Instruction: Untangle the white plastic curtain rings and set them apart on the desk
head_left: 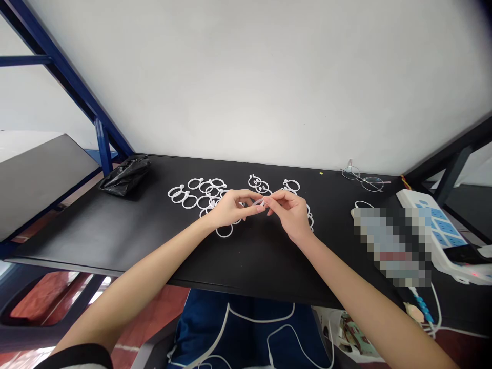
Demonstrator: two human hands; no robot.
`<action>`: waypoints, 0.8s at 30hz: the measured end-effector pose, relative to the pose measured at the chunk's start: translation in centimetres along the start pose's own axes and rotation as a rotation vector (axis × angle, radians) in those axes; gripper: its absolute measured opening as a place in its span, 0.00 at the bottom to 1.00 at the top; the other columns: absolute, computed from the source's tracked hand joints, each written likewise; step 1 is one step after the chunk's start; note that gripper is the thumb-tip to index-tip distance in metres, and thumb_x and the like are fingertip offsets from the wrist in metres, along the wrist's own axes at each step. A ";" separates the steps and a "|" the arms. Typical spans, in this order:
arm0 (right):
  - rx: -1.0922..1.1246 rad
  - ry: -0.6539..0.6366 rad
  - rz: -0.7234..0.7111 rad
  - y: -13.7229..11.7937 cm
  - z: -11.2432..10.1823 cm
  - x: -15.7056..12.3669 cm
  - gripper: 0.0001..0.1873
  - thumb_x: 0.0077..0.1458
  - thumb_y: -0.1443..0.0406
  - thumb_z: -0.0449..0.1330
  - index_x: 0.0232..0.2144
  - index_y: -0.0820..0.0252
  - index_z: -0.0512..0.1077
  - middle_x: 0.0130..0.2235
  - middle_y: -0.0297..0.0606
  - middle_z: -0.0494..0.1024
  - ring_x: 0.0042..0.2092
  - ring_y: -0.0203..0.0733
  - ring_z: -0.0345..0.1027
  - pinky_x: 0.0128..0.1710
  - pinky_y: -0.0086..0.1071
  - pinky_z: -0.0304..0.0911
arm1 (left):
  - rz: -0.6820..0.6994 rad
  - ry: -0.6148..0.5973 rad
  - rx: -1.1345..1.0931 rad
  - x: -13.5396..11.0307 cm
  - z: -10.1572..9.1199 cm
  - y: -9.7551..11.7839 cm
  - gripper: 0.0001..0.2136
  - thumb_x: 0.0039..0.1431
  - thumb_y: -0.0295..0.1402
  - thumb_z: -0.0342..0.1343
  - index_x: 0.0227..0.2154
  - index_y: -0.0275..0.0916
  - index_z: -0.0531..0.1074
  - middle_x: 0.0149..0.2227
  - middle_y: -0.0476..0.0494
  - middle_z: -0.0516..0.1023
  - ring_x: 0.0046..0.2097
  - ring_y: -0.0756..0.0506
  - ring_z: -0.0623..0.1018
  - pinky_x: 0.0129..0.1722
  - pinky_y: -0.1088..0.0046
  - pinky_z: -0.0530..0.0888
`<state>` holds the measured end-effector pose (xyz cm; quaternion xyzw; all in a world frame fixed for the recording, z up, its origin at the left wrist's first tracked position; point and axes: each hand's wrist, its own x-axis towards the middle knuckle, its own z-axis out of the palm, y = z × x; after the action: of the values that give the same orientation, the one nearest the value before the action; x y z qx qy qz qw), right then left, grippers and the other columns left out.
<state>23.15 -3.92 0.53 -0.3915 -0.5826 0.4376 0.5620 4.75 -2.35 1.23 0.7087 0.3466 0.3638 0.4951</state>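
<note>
The left hand [230,207] and the right hand [289,212] meet above a black tabletop [246,253], their fingertips closing from either side on a thin white plastic piece [258,203]. It is too small and too covered to tell whether it is a whole ring or only part of one. Its long axis runs almost level across the view, slanting slightly, and neither hand is clearly nearer: each thumb and forefinger pinches it from its own side while the other fingers curl loosely. Beyond and to the left of the left fingers lies a cluster of interlinked white plastic rings [196,195], with a single ring [224,232] just below them, partly under the left hand. Straight beyond the fingertips sit two smaller groups of rings [258,183] [291,185], and more rings [309,220] show just past the right fingers. Toward the person, black tabletop extends from the fingers to the near edge, while a black plastic bag [125,177] sits well left and a pair of glasses [363,178] well right of them
</note>
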 end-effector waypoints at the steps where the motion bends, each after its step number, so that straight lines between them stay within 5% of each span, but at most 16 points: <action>1: -0.003 -0.003 -0.008 0.0 0.0 0.0 0.16 0.46 0.53 0.70 0.24 0.59 0.75 0.27 0.34 0.75 0.25 0.35 0.68 0.24 0.31 0.71 | 0.007 -0.003 0.009 0.0 0.0 0.0 0.19 0.55 0.44 0.62 0.42 0.34 0.77 0.35 0.42 0.78 0.28 0.52 0.73 0.21 0.80 0.72; 20: -0.103 0.032 -0.072 0.0 0.2 -0.3 0.14 0.50 0.54 0.67 0.23 0.58 0.76 0.26 0.35 0.75 0.26 0.35 0.68 0.24 0.31 0.72 | 0.058 -0.009 0.171 -0.1 -0.3 0.1 0.17 0.59 0.45 0.58 0.41 0.35 0.76 0.29 0.45 0.76 0.24 0.53 0.71 0.20 0.78 0.65; 24: -0.074 0.096 -0.038 0.4 0.0 0.0 0.13 0.51 0.54 0.66 0.29 0.58 0.76 0.29 0.37 0.78 0.29 0.39 0.73 0.23 0.30 0.72 | 0.068 0.117 0.230 0.0 -0.3 0.3 0.16 0.61 0.45 0.55 0.39 0.36 0.77 0.35 0.42 0.80 0.33 0.48 0.77 0.30 0.73 0.72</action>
<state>23.16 -3.76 0.18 -0.4215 -0.5781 0.3857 0.5825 4.48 -2.30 1.58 0.7498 0.3900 0.3790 0.3769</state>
